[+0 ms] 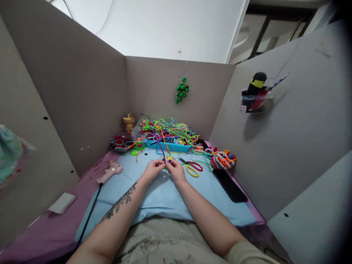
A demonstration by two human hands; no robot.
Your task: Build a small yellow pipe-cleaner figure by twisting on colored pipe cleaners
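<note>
My left hand (154, 170) and my right hand (176, 171) meet over the light blue cloth (154, 196), fingertips pinched close together. Between them is a small colourful piece of cord work, with a purple cord (160, 145) rising from the left fingertips. Its lower part is mostly hidden by the fingers. A yellow round bit (170, 158) shows just beyond my right fingers. To the right of that hand lie scissors (193, 168) with one red and one yellow handle. Behind both hands, a blue tray (168, 146) is heaped with many-coloured cords (173, 128).
At left lie a pink glue gun (110, 173) with a black cable and a white adapter (62, 203). A black phone (230, 185) and bundled braided cords (223, 160) sit at right. Grey panels surround the table; a clear holder (255, 102) hangs on the right one.
</note>
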